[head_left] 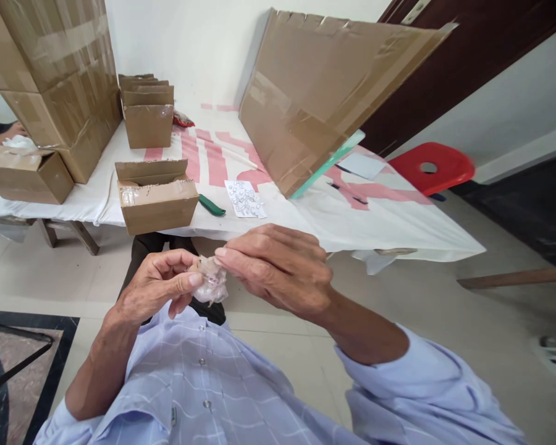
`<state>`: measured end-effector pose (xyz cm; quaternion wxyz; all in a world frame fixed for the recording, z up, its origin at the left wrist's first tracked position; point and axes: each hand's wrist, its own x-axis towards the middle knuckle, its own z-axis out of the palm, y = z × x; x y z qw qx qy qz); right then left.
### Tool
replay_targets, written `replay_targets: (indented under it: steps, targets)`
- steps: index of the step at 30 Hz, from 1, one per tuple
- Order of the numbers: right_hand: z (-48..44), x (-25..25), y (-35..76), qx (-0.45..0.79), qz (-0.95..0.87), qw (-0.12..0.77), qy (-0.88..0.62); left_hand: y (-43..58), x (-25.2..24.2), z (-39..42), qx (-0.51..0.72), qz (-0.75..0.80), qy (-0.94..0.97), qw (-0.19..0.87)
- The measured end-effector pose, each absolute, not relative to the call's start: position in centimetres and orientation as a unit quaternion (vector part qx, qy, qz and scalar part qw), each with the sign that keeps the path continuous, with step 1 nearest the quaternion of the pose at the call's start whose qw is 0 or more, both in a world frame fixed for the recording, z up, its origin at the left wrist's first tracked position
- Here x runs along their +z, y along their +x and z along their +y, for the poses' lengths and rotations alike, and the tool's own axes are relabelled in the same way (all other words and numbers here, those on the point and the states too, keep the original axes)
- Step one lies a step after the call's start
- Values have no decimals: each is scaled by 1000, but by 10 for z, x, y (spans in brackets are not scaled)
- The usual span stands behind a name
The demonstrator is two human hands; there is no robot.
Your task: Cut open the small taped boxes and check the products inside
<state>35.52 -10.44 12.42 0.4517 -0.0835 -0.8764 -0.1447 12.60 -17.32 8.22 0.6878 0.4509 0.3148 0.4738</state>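
Note:
A small crumpled clear plastic bag (214, 285) is held over my lap, in front of the table edge. Whatever is inside it looks pale with pinkish specks and is too small to name. My left hand (160, 284) pinches the bag's left side between thumb and fingers. From the right, my right hand (278, 266) grips the top of the bag with thumb and fingertips pressed together. Beyond my hands, an open cardboard box (160, 207) stands at the table edge. Beside it lie a green-handled tool (212, 206) and a paper sheet covered with small shiny pieces (245, 199).
A large upright cardboard sheet (333, 80) leans over the white-covered table (389, 228). Several open boxes (148, 127) and tall stacked cartons (60, 80) stand left. Another person's hand (12, 133) shows at far left. A red stool (433, 167) is at right.

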Motion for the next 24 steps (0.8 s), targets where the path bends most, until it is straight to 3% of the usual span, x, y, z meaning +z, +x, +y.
replay_targets:
  steps: [11, 24]
  targets:
    - [-104, 125, 354, -137, -903, 406, -37, 126, 86, -178, 451, 315, 447, 705]
    - [-99, 137, 349, -222, -906, 361, 8, 126, 81, -177, 475, 297, 470, 682]
